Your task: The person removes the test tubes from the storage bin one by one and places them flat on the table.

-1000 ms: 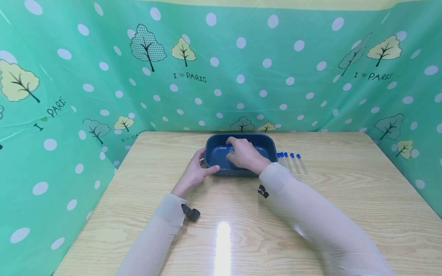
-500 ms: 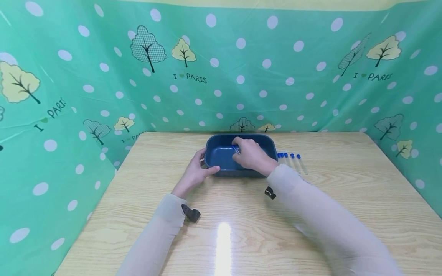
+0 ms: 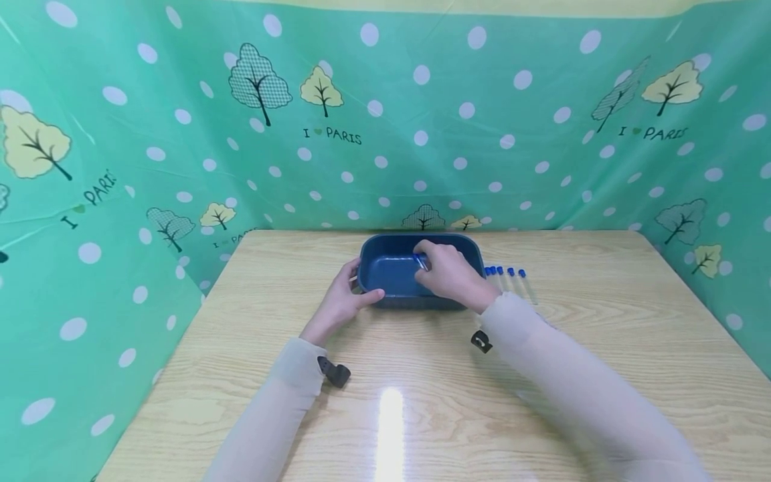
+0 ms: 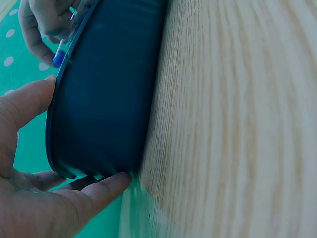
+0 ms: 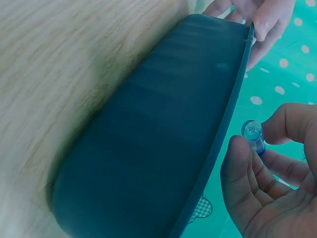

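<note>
A dark blue plastic basin [image 3: 373, 302] stands near the table's back edge. My left hand [image 3: 342, 300] grips its left end, thumb over the front rim and fingers spread along the outer wall, as the left wrist view also shows. Over the basin's opening, right of its middle, my right hand [image 3: 450, 274] pinches a clear test tube [image 5: 252, 133] between thumb and fingertips. The tube's blue cap [image 4: 58, 58] shows beyond the rim in the left wrist view. In the right wrist view the tube's rounded clear end faces the camera. Part of the basin's inside is hidden behind the right hand.
Several more clear tubes with blue caps [image 3: 510, 272] lie side by side on the wooden table [image 3: 421, 361], close to the basin's right end. A green dotted curtain [image 3: 385, 120] hangs behind the table and along its sides.
My right hand has moved to the right across the basin's opening, still pinching the test tube. The left hand and the basin have stayed in place.
</note>
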Demonstrator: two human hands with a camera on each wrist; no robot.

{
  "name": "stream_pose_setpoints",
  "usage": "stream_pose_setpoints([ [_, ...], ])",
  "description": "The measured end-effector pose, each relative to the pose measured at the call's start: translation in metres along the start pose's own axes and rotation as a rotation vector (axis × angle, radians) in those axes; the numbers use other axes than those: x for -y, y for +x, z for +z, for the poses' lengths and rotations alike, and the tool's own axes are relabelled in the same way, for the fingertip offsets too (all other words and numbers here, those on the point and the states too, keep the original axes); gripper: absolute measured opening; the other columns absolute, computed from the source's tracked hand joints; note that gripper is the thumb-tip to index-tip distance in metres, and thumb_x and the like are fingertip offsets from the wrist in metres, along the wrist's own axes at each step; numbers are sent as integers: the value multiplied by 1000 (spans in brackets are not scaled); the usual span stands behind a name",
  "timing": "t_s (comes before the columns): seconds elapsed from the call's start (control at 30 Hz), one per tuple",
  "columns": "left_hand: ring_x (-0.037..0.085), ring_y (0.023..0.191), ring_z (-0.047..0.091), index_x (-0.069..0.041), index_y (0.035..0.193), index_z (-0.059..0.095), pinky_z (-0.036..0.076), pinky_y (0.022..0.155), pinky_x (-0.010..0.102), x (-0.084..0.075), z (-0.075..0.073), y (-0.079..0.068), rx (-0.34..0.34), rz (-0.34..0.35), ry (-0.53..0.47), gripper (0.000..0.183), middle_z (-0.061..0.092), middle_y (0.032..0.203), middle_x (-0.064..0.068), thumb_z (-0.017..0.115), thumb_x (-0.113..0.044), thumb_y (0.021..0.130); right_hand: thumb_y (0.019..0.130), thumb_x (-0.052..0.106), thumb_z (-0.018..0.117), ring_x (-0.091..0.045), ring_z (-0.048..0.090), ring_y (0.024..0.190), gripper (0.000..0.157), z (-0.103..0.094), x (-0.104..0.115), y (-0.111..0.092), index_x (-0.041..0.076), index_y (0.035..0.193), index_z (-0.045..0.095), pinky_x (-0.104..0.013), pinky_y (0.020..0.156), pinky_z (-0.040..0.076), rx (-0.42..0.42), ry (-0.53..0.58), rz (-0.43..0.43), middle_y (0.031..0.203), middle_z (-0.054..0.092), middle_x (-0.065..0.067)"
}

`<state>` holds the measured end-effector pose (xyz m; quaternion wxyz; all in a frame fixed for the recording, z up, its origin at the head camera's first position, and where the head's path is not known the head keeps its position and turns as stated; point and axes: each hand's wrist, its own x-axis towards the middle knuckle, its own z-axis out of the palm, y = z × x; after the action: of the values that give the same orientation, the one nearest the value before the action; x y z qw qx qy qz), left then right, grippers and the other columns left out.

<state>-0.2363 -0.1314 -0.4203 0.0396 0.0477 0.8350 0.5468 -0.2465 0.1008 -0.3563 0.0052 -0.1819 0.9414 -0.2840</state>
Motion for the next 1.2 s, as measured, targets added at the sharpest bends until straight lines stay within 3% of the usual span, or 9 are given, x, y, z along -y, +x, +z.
stream_pose_setpoints([
  [0.27, 35, 134, 37, -15, 149, 28, 36, 106, 47, -1, 1, 1, -12, 19, 6, 88, 36, 148, 11, 79, -28, 79, 88, 14, 58, -15, 39, 42, 46, -5, -8, -7, 10, 133, 49, -29, 42, 34, -5, 8, 12, 65, 52, -4],
  [1.2, 34, 134, 37, -13, 149, 28, 36, 106, 47, -1, 1, 0, -16, 23, -19, 88, 35, 148, 11, 79, -26, 79, 90, 15, 57, -20, 52, 50, 48, -20, -37, -28, 9, 136, 45, -33, 46, 43, -23, 35, 63, 76, 58, -5],
])
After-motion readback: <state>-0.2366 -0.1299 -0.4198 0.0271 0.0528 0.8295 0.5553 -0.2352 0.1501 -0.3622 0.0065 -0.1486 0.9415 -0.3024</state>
